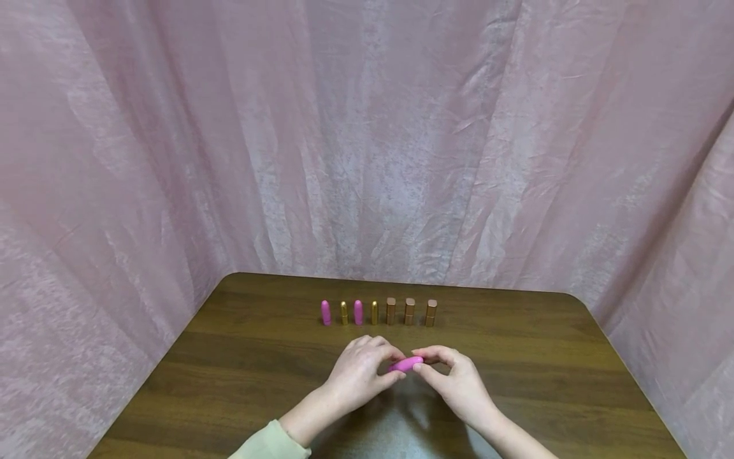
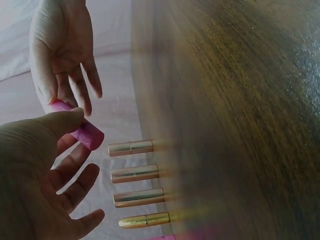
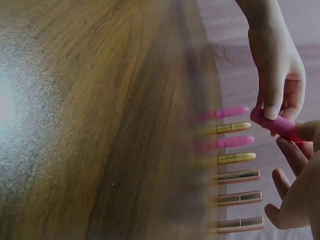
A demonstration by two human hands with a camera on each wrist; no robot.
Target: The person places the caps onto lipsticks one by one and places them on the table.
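Above the table, both hands hold a pink lipstick tube (image 1: 408,364) lying nearly sideways. My left hand (image 1: 362,371) pinches its flat-ended left part between thumb and fingers. At the rounded right end, my right hand (image 1: 459,386) pinches it with thumb and fingertip. In the left wrist view the flat end of the pink tube (image 2: 91,136) shows beyond the left thumb. The right wrist view has the tube (image 3: 282,127) between both hands, its cap closed on the base. The other fingers of the right hand (image 3: 295,200) are spread loosely.
Behind the hands stands an upright row of tubes: a pink one (image 1: 325,313), a gold one (image 1: 344,313), another pink (image 1: 358,312), another gold (image 1: 374,313), then three square rose-gold lipsticks (image 1: 410,312). The brown wooden table (image 1: 241,370) ends at a pink curtain (image 1: 390,159).
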